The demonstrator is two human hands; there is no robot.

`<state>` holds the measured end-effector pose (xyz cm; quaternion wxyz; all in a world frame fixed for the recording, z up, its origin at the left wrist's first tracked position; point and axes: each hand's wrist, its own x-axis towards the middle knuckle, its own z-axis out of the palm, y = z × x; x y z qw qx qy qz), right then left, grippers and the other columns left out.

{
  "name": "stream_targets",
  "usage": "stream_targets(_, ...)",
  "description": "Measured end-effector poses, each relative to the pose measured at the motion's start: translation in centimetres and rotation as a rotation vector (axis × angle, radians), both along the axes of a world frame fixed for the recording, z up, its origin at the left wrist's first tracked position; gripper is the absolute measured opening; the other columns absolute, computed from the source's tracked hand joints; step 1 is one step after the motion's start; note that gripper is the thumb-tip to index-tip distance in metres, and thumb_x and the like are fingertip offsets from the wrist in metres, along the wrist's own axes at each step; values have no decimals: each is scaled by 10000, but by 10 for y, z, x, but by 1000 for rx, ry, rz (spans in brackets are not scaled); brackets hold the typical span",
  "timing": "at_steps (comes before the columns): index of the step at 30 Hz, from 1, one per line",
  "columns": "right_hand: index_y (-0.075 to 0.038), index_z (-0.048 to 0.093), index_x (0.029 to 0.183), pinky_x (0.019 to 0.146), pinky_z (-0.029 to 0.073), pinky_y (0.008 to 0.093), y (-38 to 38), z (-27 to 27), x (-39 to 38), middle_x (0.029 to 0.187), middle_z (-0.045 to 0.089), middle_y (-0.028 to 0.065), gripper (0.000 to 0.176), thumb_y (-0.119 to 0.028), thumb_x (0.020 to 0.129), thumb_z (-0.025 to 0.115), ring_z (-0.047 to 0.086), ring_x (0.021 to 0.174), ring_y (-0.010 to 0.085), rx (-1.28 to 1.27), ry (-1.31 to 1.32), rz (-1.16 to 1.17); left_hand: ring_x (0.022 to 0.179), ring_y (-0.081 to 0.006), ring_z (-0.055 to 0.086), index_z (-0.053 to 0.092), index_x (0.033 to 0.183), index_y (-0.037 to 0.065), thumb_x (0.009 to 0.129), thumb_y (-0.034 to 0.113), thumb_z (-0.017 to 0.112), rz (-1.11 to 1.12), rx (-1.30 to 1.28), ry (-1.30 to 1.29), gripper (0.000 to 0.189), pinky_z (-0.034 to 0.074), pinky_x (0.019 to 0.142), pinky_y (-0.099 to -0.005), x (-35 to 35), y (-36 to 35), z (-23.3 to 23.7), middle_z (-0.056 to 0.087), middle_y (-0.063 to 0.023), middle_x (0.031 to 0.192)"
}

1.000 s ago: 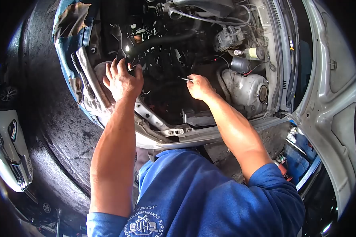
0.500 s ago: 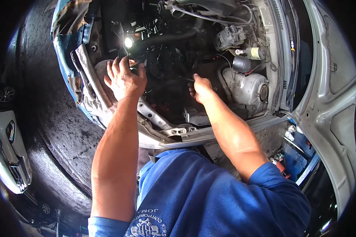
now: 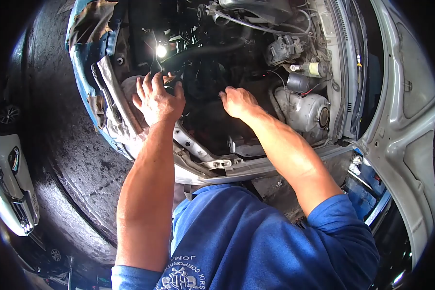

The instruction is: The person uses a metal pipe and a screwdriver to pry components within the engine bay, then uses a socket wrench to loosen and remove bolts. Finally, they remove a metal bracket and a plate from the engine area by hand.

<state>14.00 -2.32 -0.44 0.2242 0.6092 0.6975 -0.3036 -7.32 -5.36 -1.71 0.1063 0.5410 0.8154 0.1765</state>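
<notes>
My left hand (image 3: 160, 101) is open, its fingers spread over a rounded part at the front of the car's engine bay (image 3: 198, 145). What its fingertips touch is hard to make out. My right hand (image 3: 239, 103) is over the dark middle of the bay, closed, with the fingers curled under. Anything in that grip is hidden from the camera. Beyond my left fingers a bright work light (image 3: 161, 50) shines among wires and dark parts. A dark hose (image 3: 208, 50) crosses the bay above both hands.
A silvery rounded housing (image 3: 307, 113) and a black cylinder (image 3: 298, 82) sit right of my right hand. The raised hood (image 3: 411, 96) stands at far right. A metal rail (image 3: 198, 150) edges the bay near me. A white car (image 3: 12, 188) is parked at left.
My right hand has turned over and shifted slightly left; a thin rod seen at its fingers before no longer shows. My left hand keeps its place, and the whole view has shifted slightly.
</notes>
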Motion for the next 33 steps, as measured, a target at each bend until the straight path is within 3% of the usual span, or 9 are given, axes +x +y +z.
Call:
stream_targets(8, -25, 580, 988, 821, 544, 472, -25, -30, 30, 971, 677, 192, 172, -183, 925, 550, 665, 936, 388, 482, 307, 292, 1377, -343, 365, 573, 1243, 147, 767, 402, 721, -19, 10, 4, 560, 256, 1088, -567, -1, -2, -1, 507, -108, 1375)
stream_targets(9, -25, 580, 988, 821, 544, 472, -21, -20, 22, 971, 677, 192, 172, -183, 925, 550, 665, 936, 388, 485, 306, 290, 1377, -343, 365, 573, 1243, 147, 767, 402, 721, -21, 12, 4, 560, 256, 1088, -567, -1, -2, -1, 507, -108, 1375)
stream_targets(11, -40, 580, 1009, 878, 527, 436, -12, -3, 8, 1011, 632, 159, 173, -158, 883, 591, 627, 992, 357, 84, 7, -45, 1376, -340, 366, 574, 1238, 148, 764, 407, 723, -21, 11, 15, 560, 260, 1084, -571, -1, -2, -2, 505, -108, 1379)
stream_targets(15, -41, 582, 1013, 871, 531, 435, -16, -23, 20, 995, 645, 158, 201, -201, 893, 600, 636, 974, 361, 147, 42, -2, 1374, -341, 368, 575, 1231, 152, 757, 401, 726, -8, 8, 21, 556, 259, 1082, -576, -1, -1, -2, 508, -111, 1377)
stream_targets(17, -26, 576, 994, 820, 545, 461, -22, -26, 26, 919, 686, 191, 240, -257, 929, 574, 673, 904, 377, 552, 284, 232, 1373, -344, 369, 575, 1227, 157, 755, 388, 727, -15, 10, -7, 547, 258, 1082, -580, -1, -1, 0, 513, -113, 1371)
stream_targets(23, -32, 569, 1024, 864, 526, 450, -12, -12, 15, 962, 650, 190, 212, -190, 886, 602, 643, 963, 359, 139, 55, 1, 1394, -360, 339, 564, 1242, 149, 762, 381, 721, 0, -1, -28, 556, 233, 1099, -617, -1, -1, 1, 487, -123, 1394)
stream_targets(27, -28, 559, 1008, 835, 531, 466, -19, -25, 27, 899, 663, 189, 195, -170, 883, 606, 655, 906, 380, 494, 212, 248, 1409, -328, 327, 549, 1292, 116, 857, 512, 601, 8, -84, -3, 590, 207, 1127, -574, -1, 0, 4, 483, -116, 1403)
stream_targets(30, -31, 546, 1012, 852, 509, 477, -11, -10, 13, 935, 639, 206, 188, -120, 860, 611, 623, 923, 397, 133, 47, -16, 1414, -332, 317, 546, 1291, 120, 846, 485, 617, -4, -88, -25, 580, 206, 1123, -583, -1, -1, 5, 472, -116, 1413)
stream_targets(33, -26, 550, 1046, 916, 497, 450, -15, -23, 22, 966, 618, 189, 242, -119, 836, 624, 602, 982, 387, 342, 183, 140, 1421, -338, 303, 543, 1295, 133, 827, 454, 644, -13, -97, -38, 576, 206, 1120, -591, -2, -1, 4, 459, -113, 1424)
